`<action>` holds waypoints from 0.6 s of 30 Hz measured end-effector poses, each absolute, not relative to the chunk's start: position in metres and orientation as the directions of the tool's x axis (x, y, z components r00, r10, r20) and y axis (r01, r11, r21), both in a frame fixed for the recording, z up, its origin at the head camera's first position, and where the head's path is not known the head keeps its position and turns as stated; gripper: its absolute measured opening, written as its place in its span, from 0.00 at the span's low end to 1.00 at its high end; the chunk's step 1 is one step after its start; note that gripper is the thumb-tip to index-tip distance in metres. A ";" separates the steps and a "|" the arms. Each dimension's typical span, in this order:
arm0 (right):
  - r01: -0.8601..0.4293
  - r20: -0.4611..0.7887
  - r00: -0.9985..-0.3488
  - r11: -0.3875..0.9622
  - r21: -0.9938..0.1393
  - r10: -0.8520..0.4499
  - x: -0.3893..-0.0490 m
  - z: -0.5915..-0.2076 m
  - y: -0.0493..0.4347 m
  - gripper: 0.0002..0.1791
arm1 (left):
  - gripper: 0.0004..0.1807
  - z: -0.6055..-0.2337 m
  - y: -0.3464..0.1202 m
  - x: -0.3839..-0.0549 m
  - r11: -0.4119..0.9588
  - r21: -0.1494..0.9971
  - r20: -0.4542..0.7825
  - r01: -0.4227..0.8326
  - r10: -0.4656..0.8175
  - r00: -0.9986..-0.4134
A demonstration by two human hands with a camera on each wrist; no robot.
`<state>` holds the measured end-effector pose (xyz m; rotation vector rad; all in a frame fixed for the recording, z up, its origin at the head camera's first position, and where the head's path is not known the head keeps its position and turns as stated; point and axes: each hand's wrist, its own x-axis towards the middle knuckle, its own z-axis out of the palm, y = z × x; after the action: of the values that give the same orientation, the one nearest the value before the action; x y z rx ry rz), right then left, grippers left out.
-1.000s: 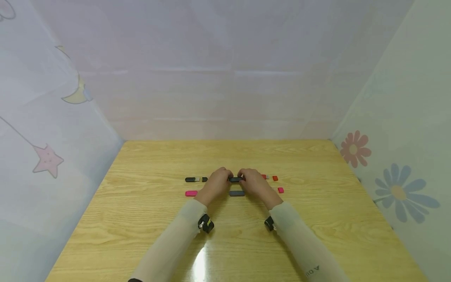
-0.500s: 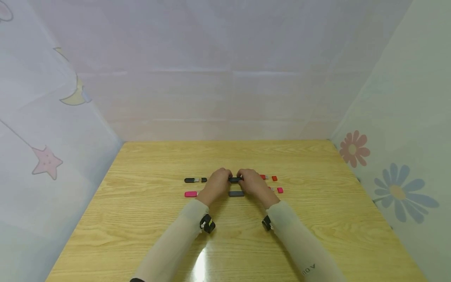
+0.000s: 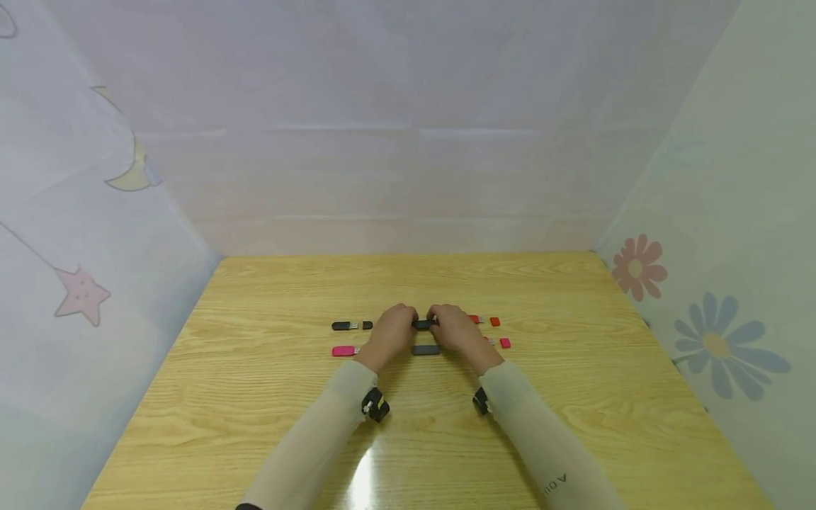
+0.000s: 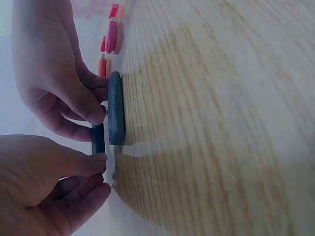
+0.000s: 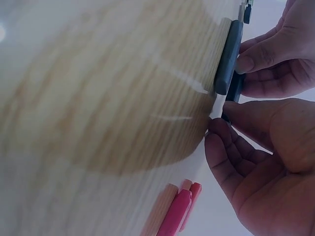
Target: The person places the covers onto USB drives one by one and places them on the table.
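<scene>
The bench (image 3: 423, 439) is viewed downward from the head; the black stick (image 4: 98, 138) is shared by both close, sideways-turned wrist views.

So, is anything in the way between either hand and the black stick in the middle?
Nothing visible is: the left hand and right hand already hold the black stick at its two ends. The gray stick lies nearer the person, outside both grips.

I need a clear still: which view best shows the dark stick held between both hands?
The left wrist view: the dark stick shows large between left hand and right hand. The right wrist view shows a shorter piece behind the grey stick; the head view, only a small strip.
</scene>
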<state>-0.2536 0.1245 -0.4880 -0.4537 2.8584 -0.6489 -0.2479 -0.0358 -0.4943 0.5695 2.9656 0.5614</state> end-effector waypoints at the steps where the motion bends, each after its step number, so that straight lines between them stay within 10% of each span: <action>1: -0.253 -0.104 -0.938 0.860 -0.444 -0.330 -0.254 -0.488 0.125 0.10 | 0.10 -0.494 -0.036 -0.248 0.865 0.365 0.001 0.346 0.371 -0.929; 18: -0.252 -0.127 -0.939 0.889 -0.384 -0.320 -0.250 -0.487 0.120 0.10 | 0.09 -0.498 -0.035 -0.249 0.875 0.341 -0.004 0.343 0.366 -0.931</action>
<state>-0.2503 0.1201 -0.4870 -0.4387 2.8698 -0.5458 -0.2494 -0.0351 -0.4975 0.5626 2.9764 0.5220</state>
